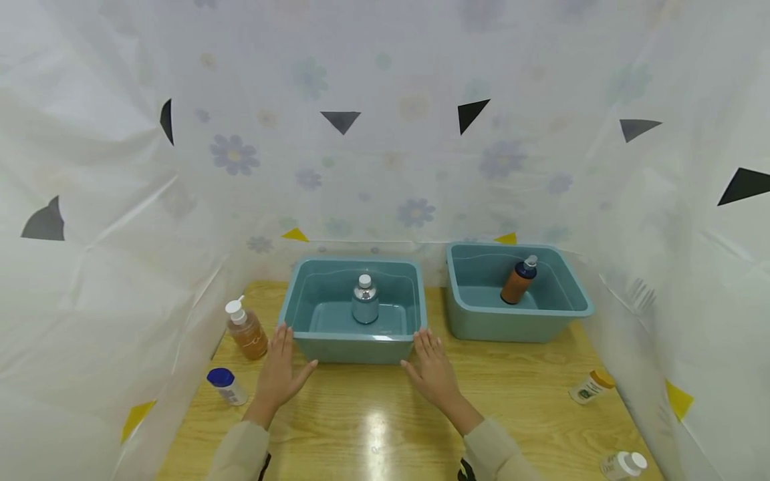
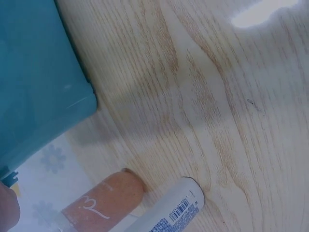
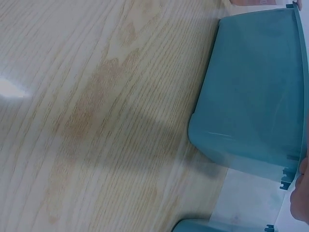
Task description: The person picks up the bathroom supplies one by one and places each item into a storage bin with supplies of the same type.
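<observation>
A teal plastic bin (image 1: 361,351) stands on the wooden table in front of me, with a clear, white-capped bottle (image 1: 365,304) upright inside. My left hand (image 1: 279,374) is at the bin's near left corner, fingers straight and fingertips right at the rim, thumb spread inward. At the near right corner my right hand (image 1: 432,374) mirrors it with straight fingers. In the right wrist view, fingertips (image 3: 300,198) show beside the rim of the bin (image 3: 251,87). The left wrist view has the bin (image 2: 38,82) at upper left and a fingertip (image 2: 7,208) below its rim.
A second teal bin (image 1: 511,326) at right holds an amber bottle (image 1: 517,284). Left of my left hand stand an orange pump bottle (image 1: 248,336) and a blue-capped white bottle (image 1: 228,387). An orange-capped bottle (image 1: 591,386) and a white bottle (image 1: 622,465) are near the right edge.
</observation>
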Tool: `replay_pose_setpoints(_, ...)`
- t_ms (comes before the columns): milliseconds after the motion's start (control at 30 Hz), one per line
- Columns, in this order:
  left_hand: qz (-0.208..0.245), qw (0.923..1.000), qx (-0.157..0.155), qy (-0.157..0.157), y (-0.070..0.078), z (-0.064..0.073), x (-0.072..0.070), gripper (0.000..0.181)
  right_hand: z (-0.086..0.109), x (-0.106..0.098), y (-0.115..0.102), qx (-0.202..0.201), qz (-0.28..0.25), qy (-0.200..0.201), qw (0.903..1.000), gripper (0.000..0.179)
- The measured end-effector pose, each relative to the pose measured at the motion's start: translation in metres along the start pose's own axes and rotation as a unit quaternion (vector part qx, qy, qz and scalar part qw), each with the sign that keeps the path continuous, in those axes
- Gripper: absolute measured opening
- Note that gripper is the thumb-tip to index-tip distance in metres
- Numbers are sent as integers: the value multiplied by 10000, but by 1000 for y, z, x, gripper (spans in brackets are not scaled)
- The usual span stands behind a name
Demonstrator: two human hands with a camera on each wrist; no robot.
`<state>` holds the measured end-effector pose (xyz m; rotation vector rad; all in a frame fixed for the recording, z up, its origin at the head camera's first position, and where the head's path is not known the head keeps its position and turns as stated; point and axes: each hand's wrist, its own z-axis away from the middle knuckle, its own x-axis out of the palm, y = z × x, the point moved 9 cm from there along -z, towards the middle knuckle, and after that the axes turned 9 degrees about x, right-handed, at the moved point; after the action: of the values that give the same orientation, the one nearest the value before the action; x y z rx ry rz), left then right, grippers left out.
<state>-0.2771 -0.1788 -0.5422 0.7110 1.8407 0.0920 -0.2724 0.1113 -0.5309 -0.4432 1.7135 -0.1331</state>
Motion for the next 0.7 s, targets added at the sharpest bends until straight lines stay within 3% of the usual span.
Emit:
replay_pose_setpoints(267, 43, 9999, -72, 102, -1, 7, 1, 92, 5, -1, -2, -90, -29, 131, 9999, 67)
replay_pose_setpoints(700, -179, 9987, 133, 457, 7, 15, -4, 91, 13, -4, -4, -186, -100, 345, 9992, 66)
